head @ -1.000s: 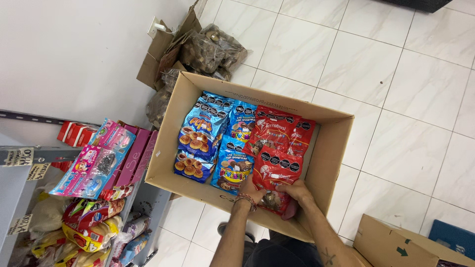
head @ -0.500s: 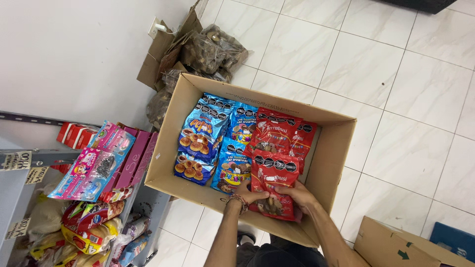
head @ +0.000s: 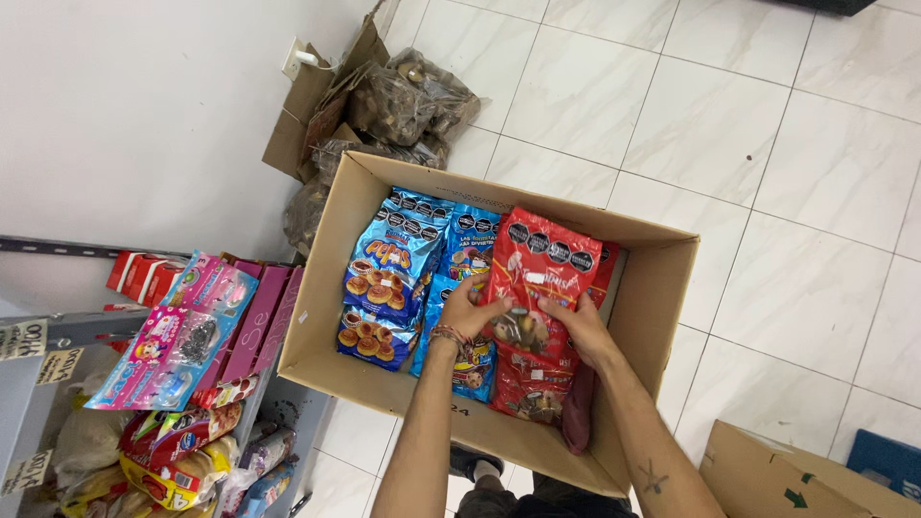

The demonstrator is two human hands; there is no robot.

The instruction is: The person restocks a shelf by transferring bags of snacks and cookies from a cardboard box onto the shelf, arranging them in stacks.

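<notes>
Red glossy snack bag [head: 540, 273] sits raised over the open brown cardboard box [head: 662, 288], gripped on both lower edges by your two hands. Your left hand [head: 467, 315] clasps its left edge beside the blue cookie bags [head: 389, 278] lying flat in the box, and your right hand [head: 576, 326] clasps its right edge above more red bags [head: 528, 388].

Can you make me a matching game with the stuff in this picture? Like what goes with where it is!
Things:
1. red snack bag
2. blue cookie bags
3. pink toy packs
4. small cardboard box

Places:
A. on the shelf at the left
B. held up by both hands
C. on the floor, bottom right corner
D. lying in the left half of the big box

Pairs: 1-B, 2-D, 3-A, 4-C
</notes>
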